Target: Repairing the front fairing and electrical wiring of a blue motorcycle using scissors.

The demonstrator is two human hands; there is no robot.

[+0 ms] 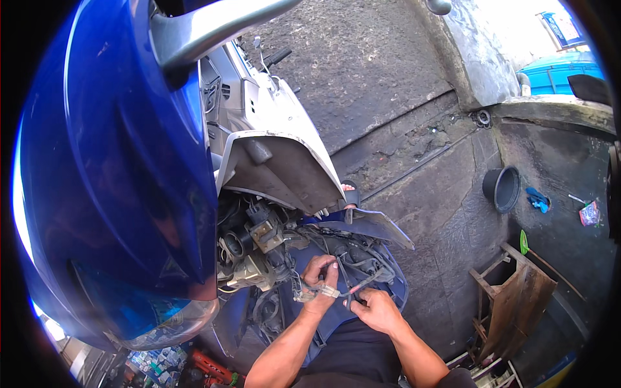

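My left hand (319, 302) has its fingers curled together, pinched on part of a grey wiring harness (370, 279). Pale plug connectors (330, 291) hang on the wires across its wrist. Just to the right, my right hand (379, 312) closes thumb against finger on the same harness; the exact spot is partly hidden. Beneath both lies a blue body panel (337, 321) over my lap, with more looped cables on it. Left of my hands is an exposed motorcycle engine area (262, 242) with metal parts and dangling wires.
A large blue motorcycle fairing (129, 161) fills the left side; a white body shell (284, 168) stands behind it. On the right are a black bucket (502, 189), a blue cloth (537, 200) and a wooden stool (517, 301). A foot in a sandal (350, 194) shows beyond the panel.
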